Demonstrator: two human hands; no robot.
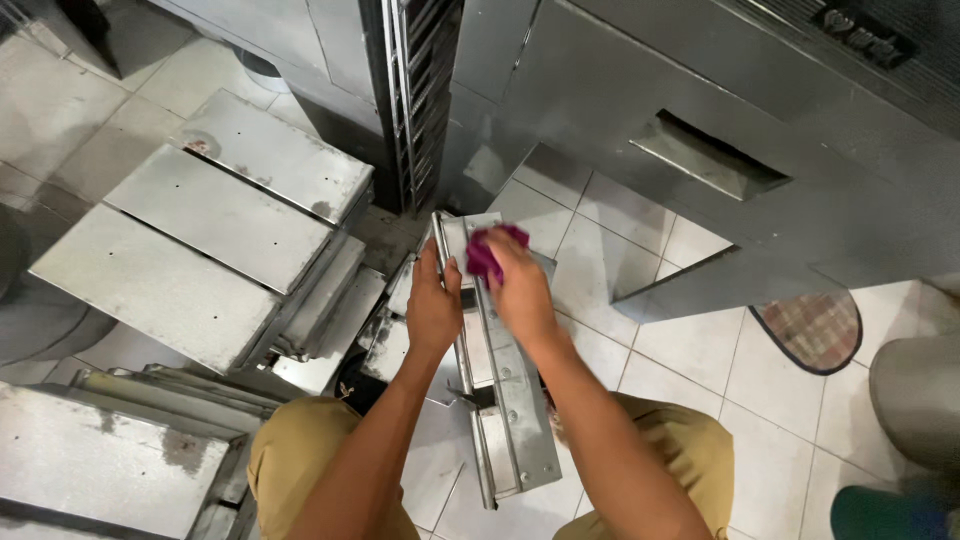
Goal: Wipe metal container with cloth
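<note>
The right hand (pixel 518 290) is closing around a bunched purple cloth (pixel 487 250), pressing it against the far end of a long, narrow metal tray (pixel 515 400). The left hand (pixel 432 305) is gripping the tray's left edge just beside it, fingers wrapped over the rim, steadying the piece. The tray is standing tilted on its long side between the person's knees, in tan trousers (pixel 300 450), its near end resting on the white tiled floor (pixel 680 390).

This looks like the wiping stage, with the cloth working at the far end while the near length is waiting. Judging from the pose, the next move calls for drawing the cloth nearer along the metal while the left hand is holding the tray firmly so it does not slide or tip.

To the left, several similar flat metal trays (pixel 200 230) are lying stacked and overlapping. Far ahead, a wire rack (pixel 415 90) is standing between steel cabinets (pixel 700 110). To the right, a checked mat (pixel 815 330) is lying on the tiles.
</note>
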